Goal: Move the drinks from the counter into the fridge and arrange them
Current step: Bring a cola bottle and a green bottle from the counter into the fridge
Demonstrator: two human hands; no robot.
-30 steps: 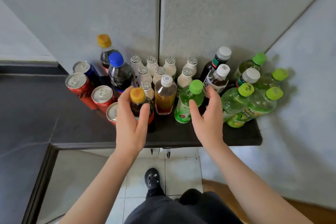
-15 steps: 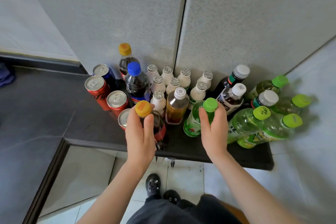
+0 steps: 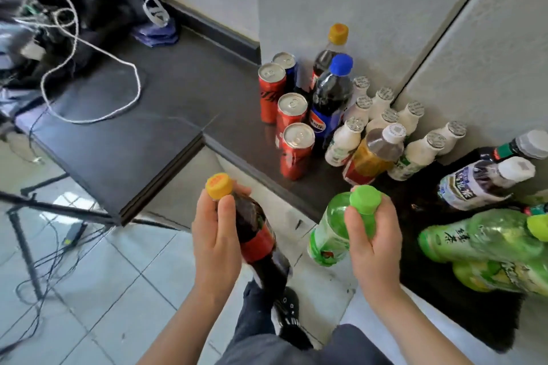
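Note:
My left hand point(image 3: 215, 241) grips a dark cola bottle point(image 3: 255, 231) with a yellow cap and red label, held in the air off the counter's front edge. My right hand point(image 3: 372, 241) grips a green tea bottle point(image 3: 330, 230) by its neck, just under the green cap, also lifted clear. On the dark counter point(image 3: 166, 115) stand red cans point(image 3: 292, 115), a blue-capped cola bottle point(image 3: 327, 104), several small white bottles point(image 3: 344, 141), an amber tea bottle point(image 3: 372, 154) and more green bottles point(image 3: 486, 235) at the right. No fridge is in view.
White and black cables point(image 3: 89, 68) and dark clutter lie on the counter's left part. A stand's leg point(image 3: 26, 249) and wires cross the tiled floor point(image 3: 118, 290) at lower left. Grey wall panels point(image 3: 385, 9) rise right behind the drinks. My shoe point(image 3: 286, 311) is below.
Both hands have lifted their bottles off the counter and drawn them back toward me. The view has swung left, showing the cluttered left end of the counter.

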